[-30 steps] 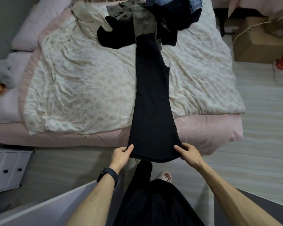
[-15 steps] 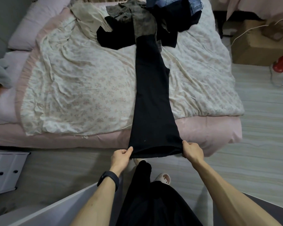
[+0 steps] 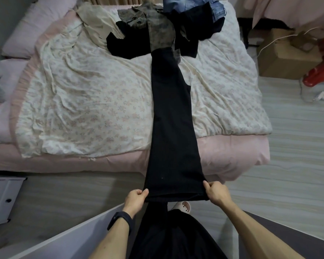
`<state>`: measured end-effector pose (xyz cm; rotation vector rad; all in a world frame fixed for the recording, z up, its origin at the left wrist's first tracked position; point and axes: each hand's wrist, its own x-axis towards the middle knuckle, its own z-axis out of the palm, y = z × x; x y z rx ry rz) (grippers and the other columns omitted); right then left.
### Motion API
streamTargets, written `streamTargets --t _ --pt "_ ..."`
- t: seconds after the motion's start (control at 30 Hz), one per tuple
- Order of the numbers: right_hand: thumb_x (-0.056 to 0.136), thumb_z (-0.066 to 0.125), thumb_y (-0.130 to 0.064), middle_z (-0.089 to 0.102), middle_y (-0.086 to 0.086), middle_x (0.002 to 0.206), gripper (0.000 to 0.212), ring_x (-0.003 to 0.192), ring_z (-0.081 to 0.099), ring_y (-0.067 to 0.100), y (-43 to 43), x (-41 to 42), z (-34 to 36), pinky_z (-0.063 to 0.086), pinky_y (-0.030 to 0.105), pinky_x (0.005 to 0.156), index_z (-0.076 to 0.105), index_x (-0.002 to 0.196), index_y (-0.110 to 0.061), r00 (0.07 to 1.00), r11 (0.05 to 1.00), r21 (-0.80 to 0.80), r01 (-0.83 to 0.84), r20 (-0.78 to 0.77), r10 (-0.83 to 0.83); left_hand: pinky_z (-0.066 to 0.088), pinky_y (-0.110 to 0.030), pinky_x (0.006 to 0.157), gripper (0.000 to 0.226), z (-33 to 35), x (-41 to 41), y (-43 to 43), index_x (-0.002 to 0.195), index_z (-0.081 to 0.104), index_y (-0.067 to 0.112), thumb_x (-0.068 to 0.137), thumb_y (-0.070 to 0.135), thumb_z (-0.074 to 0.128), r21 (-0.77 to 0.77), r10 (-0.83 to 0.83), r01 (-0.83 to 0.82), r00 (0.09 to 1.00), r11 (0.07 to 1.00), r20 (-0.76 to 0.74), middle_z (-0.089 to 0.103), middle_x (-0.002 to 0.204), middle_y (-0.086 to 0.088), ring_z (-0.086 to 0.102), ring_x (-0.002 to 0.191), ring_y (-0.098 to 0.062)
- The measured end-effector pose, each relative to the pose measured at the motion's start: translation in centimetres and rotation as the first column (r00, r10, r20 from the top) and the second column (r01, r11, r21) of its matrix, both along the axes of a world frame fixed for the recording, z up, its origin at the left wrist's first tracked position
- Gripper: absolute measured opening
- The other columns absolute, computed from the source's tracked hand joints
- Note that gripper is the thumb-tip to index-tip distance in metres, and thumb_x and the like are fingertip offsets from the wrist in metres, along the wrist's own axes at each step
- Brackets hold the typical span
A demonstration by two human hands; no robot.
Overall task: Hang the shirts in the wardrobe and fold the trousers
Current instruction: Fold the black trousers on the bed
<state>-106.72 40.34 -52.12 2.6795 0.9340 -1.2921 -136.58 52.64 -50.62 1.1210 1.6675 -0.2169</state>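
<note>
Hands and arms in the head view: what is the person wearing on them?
No gloves on the left hand or right hand, and no sleeves show on the left forearm or right forearm. A black band with a flat, oblong face wraps the left wrist. A thin pale ring seems to sit on one of the left fingers.

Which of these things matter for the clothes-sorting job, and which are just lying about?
For the job: black trousers, pinched at the hem by left hand and right hand; clothes pile.
Just lying about: cardboard box, red plastic object, pillow, white drawers.
</note>
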Motion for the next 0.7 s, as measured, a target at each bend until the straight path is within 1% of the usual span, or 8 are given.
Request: streamTargets --t 0.17,0.27,0.33,0.4,0.47,0.57,0.63,0.7 --pt "0.105 0.038 -0.049 0.071 0.011 0.081 0.052 0.085 0.066 0.034 -1.1 -0.6 -0.8 0.042 0.034 0.068 0.055 0.071 -0.013 0.998 0.998 -0.033 0.046 -0.034 -0.047 0.054 -0.041 0.088 0.018 0.3 0.5 -0.1 0.095 0.049 0.022 0.094 0.025 0.067 0.005 0.042 -0.042 0.999 0.999 -0.027 0.062 0.102 -0.006 0.062 0.096 -0.029" --pt "0.096 0.051 -0.043 0.064 0.002 0.052 0.040 0.056 0.064 0.024 1.0 0.5 0.8 0.047 0.032 0.062 0.051 0.070 -0.012 0.969 0.967 0.090 0.239 -0.088 -0.232 0.055 -0.034 0.065 0.021 2.1 1.6 1.9 0.105 0.054 0.030 0.093 0.017 0.066 0.086 0.094 -0.103 0.990 0.991 0.103 0.066 0.102 -0.007 0.065 0.080 -0.026" --pt "0.091 0.058 -0.037 0.059 -0.001 0.046 0.028 0.042 0.054 0.018 3.4 1.8 2.6 0.047 0.030 0.056 0.051 0.076 -0.013 0.910 0.896 0.192 0.401 -0.195 -0.365 0.045 -0.024 0.047 0.014 3.8 3.0 4.2 0.104 0.063 0.029 0.098 0.017 0.063 0.109 0.110 -0.136 0.971 0.985 0.213 0.068 0.099 -0.007 0.059 0.063 -0.017" --pt "0.095 0.061 -0.027 0.056 0.008 0.060 0.018 0.046 0.048 0.020 6.2 3.3 4.5 0.040 0.028 0.048 0.052 0.085 -0.014 0.774 0.754 0.260 0.604 -0.415 -0.478 0.037 -0.021 0.045 0.011 5.7 4.6 6.8 0.097 0.070 0.024 0.101 0.024 0.060 0.041 0.191 -0.214 0.932 0.976 0.309 0.067 0.083 -0.005 0.051 0.049 -0.009" --pt "0.101 0.058 -0.021 0.045 0.012 0.068 0.019 0.049 0.039 0.017 9.2 4.6 6.3 0.032 0.024 0.043 0.055 0.085 -0.012 0.633 0.635 0.262 0.727 -0.615 -0.470 0.037 -0.024 0.052 0.022 7.2 6.0 9.9 0.095 0.074 0.017 0.100 0.035 0.062 -0.086 0.319 -0.311 0.864 0.947 0.391 0.063 0.068 0.000 0.049 0.046 -0.008" --pt "0.102 0.058 -0.025 0.053 0.005 0.066 0.023 0.054 0.048 0.014 13.9 6.3 9.0 0.043 0.022 0.054 0.062 0.084 -0.011 0.516 0.568 0.223 0.792 -0.742 -0.428 0.040 -0.026 0.057 0.020 8.5 7.8 14.5 0.095 0.070 0.016 0.091 0.035 0.073 -0.191 0.428 -0.386 0.750 0.902 0.504 0.063 0.074 0.002 0.051 0.057 -0.010" --pt "0.099 0.062 -0.018 0.061 0.004 0.081 0.011 0.071 0.058 0.016 17.3 7.5 9.9 0.051 0.024 0.071 0.065 0.093 -0.009 0.442 0.535 0.174 0.827 -0.789 -0.426 0.042 -0.025 0.060 0.016 9.0 9.4 17.6 0.100 0.069 0.017 0.088 0.022 0.078 -0.119 0.366 -0.362 0.759 0.925 0.538 0.065 0.081 0.002 0.055 0.064 -0.010" --pt "0.094 0.063 -0.004 0.065 0.009 0.093 0.006 0.084 0.064 0.020 20.8 8.9 9.7 0.055 0.025 0.077 0.065 0.099 -0.002 0.486 0.562 0.216 0.798 -0.782 -0.390 0.045 -0.025 0.065 0.025 8.7 11.0 20.9 0.109 0.066 0.017 0.087 0.012 0.077 0.049 0.233 -0.289 0.849 0.956 0.474 0.070 0.088 0.002 0.061 0.072 -0.011"
